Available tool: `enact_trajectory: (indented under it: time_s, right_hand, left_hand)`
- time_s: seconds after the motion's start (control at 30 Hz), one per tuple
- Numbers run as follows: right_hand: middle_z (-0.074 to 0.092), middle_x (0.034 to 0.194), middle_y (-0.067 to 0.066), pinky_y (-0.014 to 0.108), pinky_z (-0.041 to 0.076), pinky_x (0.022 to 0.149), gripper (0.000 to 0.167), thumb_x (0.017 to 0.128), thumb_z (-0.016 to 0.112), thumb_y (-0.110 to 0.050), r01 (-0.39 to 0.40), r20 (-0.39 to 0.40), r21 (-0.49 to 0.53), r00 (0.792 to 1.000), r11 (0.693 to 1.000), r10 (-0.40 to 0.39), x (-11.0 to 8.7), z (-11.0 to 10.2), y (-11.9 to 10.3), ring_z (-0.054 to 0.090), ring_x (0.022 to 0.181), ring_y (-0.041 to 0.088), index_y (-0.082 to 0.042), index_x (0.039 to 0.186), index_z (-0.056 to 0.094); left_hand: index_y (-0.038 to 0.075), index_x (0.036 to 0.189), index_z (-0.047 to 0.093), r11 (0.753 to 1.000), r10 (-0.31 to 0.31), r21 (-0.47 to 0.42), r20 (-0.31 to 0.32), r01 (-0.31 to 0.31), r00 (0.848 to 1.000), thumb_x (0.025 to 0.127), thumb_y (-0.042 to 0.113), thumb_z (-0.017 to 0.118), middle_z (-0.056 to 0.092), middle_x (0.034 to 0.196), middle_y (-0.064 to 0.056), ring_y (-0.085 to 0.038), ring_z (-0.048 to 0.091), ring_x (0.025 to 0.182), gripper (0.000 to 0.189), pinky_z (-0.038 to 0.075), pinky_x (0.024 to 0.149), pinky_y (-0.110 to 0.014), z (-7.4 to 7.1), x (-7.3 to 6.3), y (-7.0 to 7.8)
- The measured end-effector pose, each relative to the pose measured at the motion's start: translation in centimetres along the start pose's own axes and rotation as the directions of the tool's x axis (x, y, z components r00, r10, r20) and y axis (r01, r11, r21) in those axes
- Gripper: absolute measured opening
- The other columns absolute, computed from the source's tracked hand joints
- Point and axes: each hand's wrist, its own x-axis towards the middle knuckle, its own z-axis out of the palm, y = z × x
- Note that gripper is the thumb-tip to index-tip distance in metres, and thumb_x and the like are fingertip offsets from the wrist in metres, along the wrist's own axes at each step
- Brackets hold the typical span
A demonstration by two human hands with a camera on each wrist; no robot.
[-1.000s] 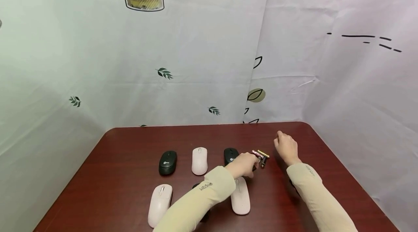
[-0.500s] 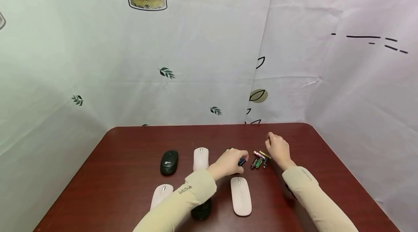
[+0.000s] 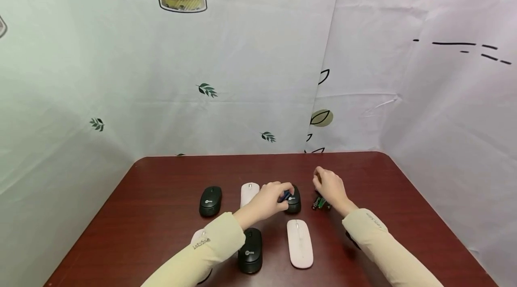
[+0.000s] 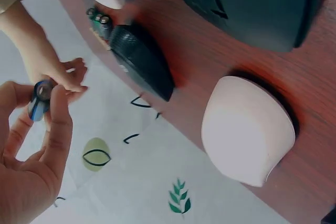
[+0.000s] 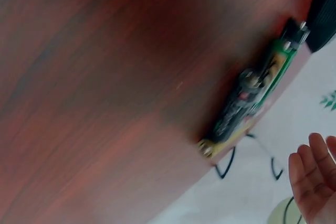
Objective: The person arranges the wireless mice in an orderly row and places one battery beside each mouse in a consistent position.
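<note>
Thumb and fingers of my left hand pinch a blue battery, held up near a black mouse at the back of the table. In the left wrist view one end of this battery faces the camera. My right hand hovers over a small cluster of batteries, partly covering it in the head view. Its fingers are relaxed, with nothing held. Green, black and gold batteries lie together in the right wrist view.
On the dark red table, a white mouse lies in front of the batteries. A black mouse sits beside my left sleeve, which partly hides another white mouse. Farther back are a black mouse and a white mouse.
My left hand has come away from the battery cluster toward the left, carrying the blue battery. My right hand has moved left until it is over the cluster.
</note>
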Motion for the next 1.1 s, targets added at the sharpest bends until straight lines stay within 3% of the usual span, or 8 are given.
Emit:
enact_trajectory:
  time_s: [0.17,0.27,0.47,0.57,0.83,1.0,1.1]
  right_hand:
    - [0.058,0.067,0.002,0.029,0.040,0.051,0.003,0.086,0.059,-0.006,0.059,0.023,0.033,0.998,0.998,-0.060,0.0,0.3,-1.7,0.046,0.056,0.011,-0.004,0.084,0.061]
    - [0.060,0.070,0.002,0.029,0.041,0.054,0.004,0.086,0.060,-0.008,0.086,0.059,0.046,0.994,0.995,-0.088,0.0,0.4,-2.8,0.048,0.060,0.012,-0.005,0.087,0.062]
    - [0.061,0.078,0.000,0.029,0.043,0.060,0.005,0.088,0.061,-0.010,0.146,0.150,0.113,0.975,0.983,-0.162,-0.3,0.6,-4.8,0.051,0.071,0.012,-0.007,0.091,0.064]
    - [0.062,0.084,0.000,0.030,0.045,0.065,0.007,0.088,0.062,-0.010,0.206,0.172,0.155,0.957,0.966,-0.232,-0.5,0.7,-5.7,0.053,0.077,0.014,-0.008,0.094,0.065]
    - [0.062,0.087,0.000,0.031,0.046,0.069,0.006,0.087,0.064,-0.010,0.333,0.163,0.194,0.917,0.923,-0.365,-0.8,1.0,-8.1,0.053,0.079,0.015,-0.009,0.093,0.064]
    - [0.061,0.085,-0.002,0.028,0.045,0.066,0.007,0.086,0.064,-0.010,0.346,0.184,0.204,0.905,0.916,-0.383,-0.9,1.3,-9.3,0.050,0.077,0.011,-0.011,0.093,0.065]
    - [0.062,0.087,-0.002,0.028,0.046,0.068,0.007,0.088,0.063,-0.012,0.347,0.219,0.196,0.896,0.917,-0.386,-0.8,1.5,-10.0,0.051,0.078,0.011,-0.011,0.095,0.065]
  left_hand:
    - [0.014,0.099,0.061,1.000,0.011,-0.024,-0.116,-0.014,0.993,0.080,0.007,0.063,0.048,0.072,0.002,-0.005,0.041,0.062,0.020,0.035,0.056,-0.018,-0.8,-1.4,0.1]
    - [0.014,0.096,0.061,1.000,-0.002,-0.026,-0.154,-0.002,0.988,0.083,0.011,0.065,0.050,0.070,0.000,-0.005,0.041,0.060,0.013,0.035,0.056,-0.018,-1.1,-2.2,-0.4]
    - [0.016,0.098,0.064,0.998,-0.055,0.032,-0.131,0.059,0.990,0.086,0.016,0.068,0.059,0.080,-0.002,-0.010,0.052,0.067,0.012,0.043,0.064,-0.024,-1.9,-3.9,-2.4]
    - [0.015,0.100,0.066,0.992,-0.102,0.058,-0.131,0.111,0.986,0.086,0.014,0.068,0.061,0.085,-0.001,-0.010,0.054,0.069,0.014,0.044,0.059,-0.023,-2.4,-4.7,-3.9]
    - [0.010,0.099,0.069,0.980,-0.176,0.064,-0.179,0.190,0.968,0.083,0.005,0.067,0.046,0.060,0.006,-0.003,0.034,0.051,0.017,0.031,0.050,-0.019,-3.7,-7.1,-7.2]
    - [0.010,0.099,0.069,0.971,-0.227,0.029,-0.185,0.237,0.956,0.084,0.005,0.066,0.060,0.071,0.004,-0.002,0.045,0.056,0.016,0.039,0.054,-0.020,-4.9,-8.8,-9.2]
    - [0.011,0.100,0.068,0.958,-0.280,0.014,-0.188,0.287,0.942,0.085,0.006,0.066,0.065,0.079,0.000,-0.004,0.052,0.061,0.016,0.042,0.056,-0.022,-5.8,-9.8,-10.8]
